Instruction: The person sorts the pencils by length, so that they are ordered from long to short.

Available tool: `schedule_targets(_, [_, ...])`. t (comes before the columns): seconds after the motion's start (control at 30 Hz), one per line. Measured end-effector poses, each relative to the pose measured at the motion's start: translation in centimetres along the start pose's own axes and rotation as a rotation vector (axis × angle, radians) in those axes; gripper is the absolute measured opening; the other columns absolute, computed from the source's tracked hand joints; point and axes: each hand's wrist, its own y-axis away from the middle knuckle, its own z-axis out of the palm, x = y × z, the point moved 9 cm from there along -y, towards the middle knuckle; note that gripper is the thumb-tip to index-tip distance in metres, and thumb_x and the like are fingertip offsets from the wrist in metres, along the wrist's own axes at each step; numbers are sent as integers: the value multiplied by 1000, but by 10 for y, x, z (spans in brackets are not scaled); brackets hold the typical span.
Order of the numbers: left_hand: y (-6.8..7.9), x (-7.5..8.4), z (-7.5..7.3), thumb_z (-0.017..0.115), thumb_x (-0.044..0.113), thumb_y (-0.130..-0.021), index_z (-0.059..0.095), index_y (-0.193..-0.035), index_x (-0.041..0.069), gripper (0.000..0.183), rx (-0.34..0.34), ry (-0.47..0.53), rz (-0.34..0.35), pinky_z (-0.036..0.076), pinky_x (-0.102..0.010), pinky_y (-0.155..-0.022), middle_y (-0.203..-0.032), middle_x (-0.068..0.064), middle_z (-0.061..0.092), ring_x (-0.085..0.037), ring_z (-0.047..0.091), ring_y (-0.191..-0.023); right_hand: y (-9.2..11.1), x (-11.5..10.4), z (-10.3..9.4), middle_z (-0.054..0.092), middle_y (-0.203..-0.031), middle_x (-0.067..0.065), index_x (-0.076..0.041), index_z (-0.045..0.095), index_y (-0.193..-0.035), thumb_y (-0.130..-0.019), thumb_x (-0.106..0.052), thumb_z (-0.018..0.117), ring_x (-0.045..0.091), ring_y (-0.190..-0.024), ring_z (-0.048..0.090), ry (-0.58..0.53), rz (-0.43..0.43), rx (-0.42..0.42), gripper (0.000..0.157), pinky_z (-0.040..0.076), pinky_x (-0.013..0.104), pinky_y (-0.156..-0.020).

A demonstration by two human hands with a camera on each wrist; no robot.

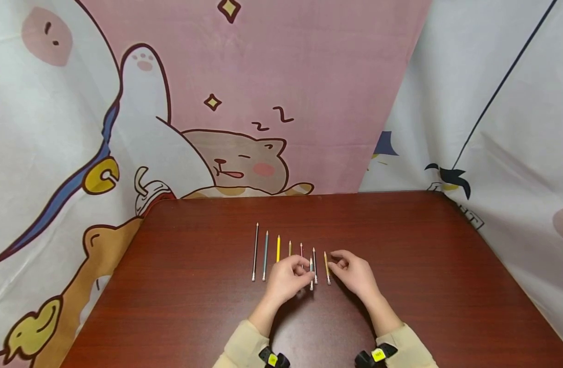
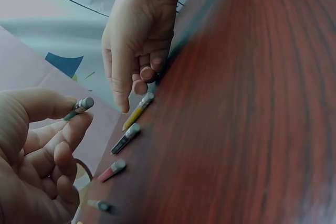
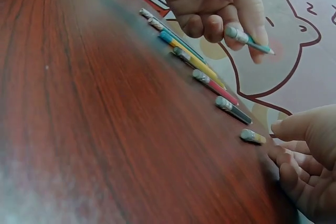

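Note:
My left hand (image 1: pixel 287 278) pinches a short green pencil (image 3: pixel 257 46) between thumb and fingertips, lifted above the table with its eraser end toward me. Just right of it, a dark pencil (image 1: pixel 315 271) lies on the table. Close by a yellow pencil (image 1: pixel 327 268) at the right end of the row is my right hand (image 1: pixel 355 273), its fingers loosely bent and holding nothing. A red pencil (image 3: pixel 215 86) lies left of the dark one, its lower part hidden by my left hand in the head view.
Further left in the row lie a long dark pencil (image 1: pixel 255 253), a blue-green pencil (image 1: pixel 265 255), another yellow pencil (image 1: pixel 278 247) and a short brownish pencil (image 1: pixel 290 248). They rest on a reddish-brown wooden table (image 1: pixel 180 306). Cartoon-printed cloth (image 1: pixel 327 102) hangs behind it.

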Motion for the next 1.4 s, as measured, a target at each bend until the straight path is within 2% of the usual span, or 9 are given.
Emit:
schedule_targets(0.1, [-2, 1, 4, 77, 12, -80, 70, -94, 4, 17, 7, -4, -19, 46, -21, -51, -66, 2, 68, -11, 58, -42, 4, 2, -4, 60, -74, -4, -4, 71, -110, -87, -16, 76, 11, -65, 53, -4, 12, -15, 26, 46, 34, -64])
schedule_targets(0.3, [-7, 6, 11, 80, 15, -78, 72, -93, 5, 19, 53, -67, -18, 46, -21, -54, -67, 4, 69, 2, 52, -45, 12, 9, -14, 59, -75, -6, -6, 71, -112, -89, -18, 74, 10, -65, 52, 0, 26, -36, 26, 44, 31, -63])
schedule_targets(0.5, [-12, 12, 22, 81, 18, -77, 74, -93, 9, 19, 87, -125, 5, 44, -19, -56, -67, 7, 69, 3, 56, -55, 20, 17, -29, 59, -76, -6, -5, 70, -114, -89, -18, 74, 9, -65, 52, 3, 26, -33, 28, 43, 28, -60])
schedule_targets(0.67, [-15, 17, 31, 81, 21, -77, 75, -91, 13, 17, 121, -194, 30, 43, -17, -56, -64, 12, 67, 5, 55, -55, 27, 26, -41, 58, -77, -6, -6, 69, -116, -90, -20, 73, 9, -64, 51, 26, 37, -36, 29, 42, 28, -61])
schedule_targets(0.9, [-19, 20, 40, 82, 25, -75, 76, -89, 16, 18, 169, -294, 35, 45, -17, -62, -65, 15, 68, 5, 59, -61, 36, 31, -55, 58, -78, -7, -7, 69, -116, -90, -20, 73, 6, -64, 51, 42, -5, -47, 29, 42, 27, -59])
schedule_targets(1.1, [-21, 23, 48, 80, 29, -77, 77, -90, 19, 18, 155, -398, 53, 46, -28, -78, -69, 16, 70, 6, 61, -65, 39, 32, -61, 59, -77, -11, -6, 68, -118, -91, -19, 73, 3, -65, 54, 64, -48, -114, 30, 44, 26, -60])
schedule_targets(1.4, [-27, 21, 54, 80, 30, -75, 76, -85, 23, 13, 181, -452, 34, 40, -27, -72, -66, 20, 68, 9, 58, -61, 45, 30, -65, 65, -88, -12, -7, 66, -123, -92, -24, 72, 4, -79, 64, 37, -66, -258, 36, 52, 29, -70])
